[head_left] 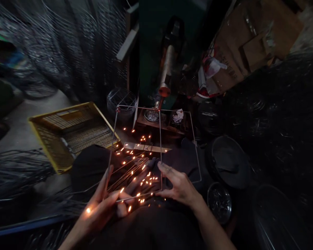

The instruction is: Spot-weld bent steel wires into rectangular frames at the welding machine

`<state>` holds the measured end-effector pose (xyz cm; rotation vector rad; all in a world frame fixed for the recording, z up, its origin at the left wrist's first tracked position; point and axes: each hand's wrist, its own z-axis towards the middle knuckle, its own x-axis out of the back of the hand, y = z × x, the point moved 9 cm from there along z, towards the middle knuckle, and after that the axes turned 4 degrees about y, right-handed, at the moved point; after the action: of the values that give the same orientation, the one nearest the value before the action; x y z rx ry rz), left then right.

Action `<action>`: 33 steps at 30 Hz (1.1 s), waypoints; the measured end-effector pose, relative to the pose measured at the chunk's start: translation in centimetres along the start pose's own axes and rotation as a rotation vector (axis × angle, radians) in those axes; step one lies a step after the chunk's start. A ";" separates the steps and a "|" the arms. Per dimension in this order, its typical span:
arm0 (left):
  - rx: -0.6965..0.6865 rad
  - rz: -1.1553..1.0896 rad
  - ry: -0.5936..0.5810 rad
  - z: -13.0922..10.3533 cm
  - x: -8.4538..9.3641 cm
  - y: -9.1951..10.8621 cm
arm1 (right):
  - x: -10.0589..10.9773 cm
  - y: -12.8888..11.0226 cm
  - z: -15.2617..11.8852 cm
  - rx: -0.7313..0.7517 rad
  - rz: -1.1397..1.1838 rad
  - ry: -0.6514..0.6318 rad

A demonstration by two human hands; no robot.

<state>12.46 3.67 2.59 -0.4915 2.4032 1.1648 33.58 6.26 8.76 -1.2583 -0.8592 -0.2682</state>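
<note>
My left hand (106,198) grips the near left part of a rectangular wire frame (161,139), which has one crossbar. My right hand (178,184) pinches the frame near the lower end of that crossbar. The far edge of the frame reaches the electrode of a spot welder (165,76), where a small red glow shows. Bright sparks (143,166) fly between that spot and my hands. Loose metal rods (130,173) lie across my lap below the frame, partly hidden by my left hand.
A yellow plastic crate (67,128) with rods in it stands at the left. A round metal bowl (219,202) of small parts sits at the right, near a dark round lid-like object (228,161). Cardboard boxes (240,52) are at the upper right; stacked wire goods (80,45) fill the upper left.
</note>
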 end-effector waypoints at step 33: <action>-0.415 0.006 -0.279 21.7 -6.1 19.3 | 11.6 6.6 23.6 0.016 -0.517 0.006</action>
<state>13.06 33.12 6.13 -0.4133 1.9326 1.6272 35.59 32.88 13.30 -1.0020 -1.1722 -0.6739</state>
